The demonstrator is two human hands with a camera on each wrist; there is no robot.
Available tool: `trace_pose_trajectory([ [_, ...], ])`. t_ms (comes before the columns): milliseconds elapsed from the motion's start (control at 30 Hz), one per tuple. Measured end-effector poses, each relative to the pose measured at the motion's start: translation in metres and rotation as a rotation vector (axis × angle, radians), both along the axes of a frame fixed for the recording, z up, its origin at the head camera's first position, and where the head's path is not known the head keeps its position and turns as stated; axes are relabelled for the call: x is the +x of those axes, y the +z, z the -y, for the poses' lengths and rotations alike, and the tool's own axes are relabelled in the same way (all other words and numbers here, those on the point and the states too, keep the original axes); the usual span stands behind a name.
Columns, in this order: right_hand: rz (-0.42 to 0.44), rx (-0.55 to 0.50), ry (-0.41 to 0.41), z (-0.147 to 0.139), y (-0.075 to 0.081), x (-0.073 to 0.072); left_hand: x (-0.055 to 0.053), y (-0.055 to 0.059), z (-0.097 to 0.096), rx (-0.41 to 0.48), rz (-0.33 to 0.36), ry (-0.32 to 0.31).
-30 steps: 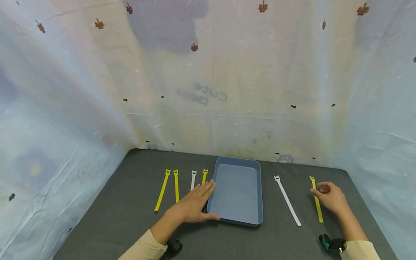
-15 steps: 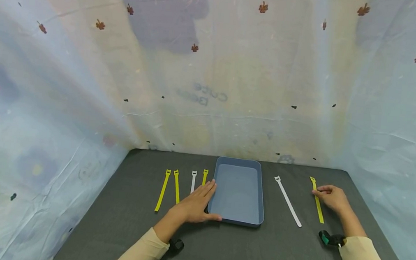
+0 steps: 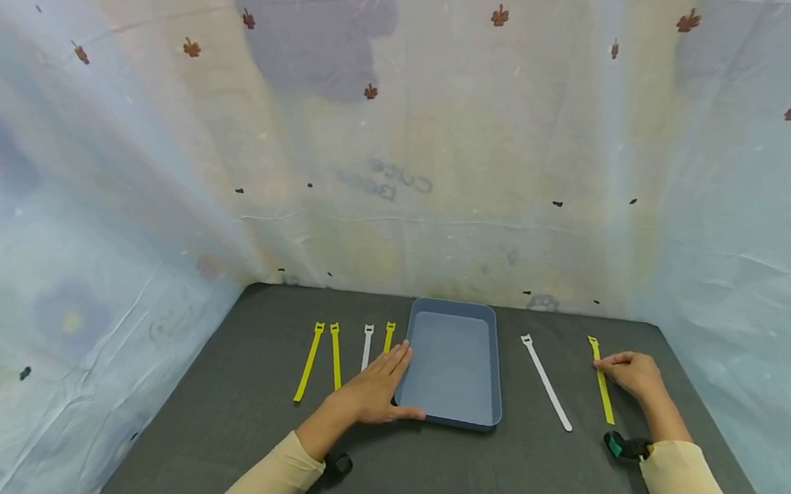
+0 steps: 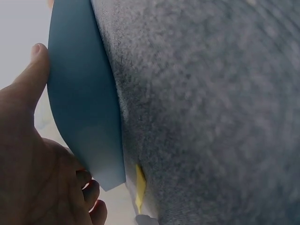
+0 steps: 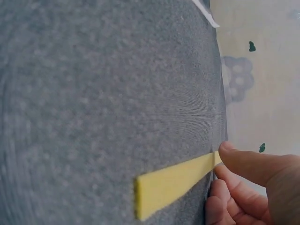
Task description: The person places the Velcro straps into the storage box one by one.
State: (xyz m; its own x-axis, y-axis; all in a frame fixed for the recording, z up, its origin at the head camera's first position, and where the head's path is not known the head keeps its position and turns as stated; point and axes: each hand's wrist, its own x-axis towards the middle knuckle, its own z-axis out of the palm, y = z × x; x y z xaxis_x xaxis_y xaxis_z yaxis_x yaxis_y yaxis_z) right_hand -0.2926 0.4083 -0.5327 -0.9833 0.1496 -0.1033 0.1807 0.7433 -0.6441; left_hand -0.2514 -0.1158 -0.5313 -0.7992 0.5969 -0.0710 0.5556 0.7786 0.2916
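My left hand rests against the blue-grey tray, fingers extended along its left side and thumb at the front edge. In the left wrist view the tray's outer wall rises beside that hand. On the right, my right hand pinches a yellow cable tie near its middle, between thumb and fingers. Seen from the right wrist, the tie's square end lies low over the cloth. Its slotted head points away from me. A white cable tie lies between tray and right hand.
Left of the tray lie two yellow ties, then a white tie and another yellow tie, both partly behind my left hand. Dark grey cloth covers the table. A patterned curtain hangs at its back and sides.
My right hand's fingers have drawn closer together at the yellow tie, which stays in about the same place. The left hand has barely shifted at the tray.
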Motion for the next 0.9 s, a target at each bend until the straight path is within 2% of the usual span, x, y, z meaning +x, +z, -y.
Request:
trace_pose_trajectory([
  [267, -0.006, 0.015, -0.009, 0.0005, -0.005, -0.0032, 0.0033, 0.003, -0.0035, -0.039, -0.013, 0.021],
  [567, -0.007, 0.019, 0.012, 0.0024, -0.0014, -0.0031, 0.0015, 0.0001, -0.0033, -0.045, -0.02, 0.028],
  [900, -0.008, -0.035, -0.004, 0.0024, -0.0011, 0.0004, 0.0021, -0.0019, -0.0044, -0.038, -0.033, 0.031],
])
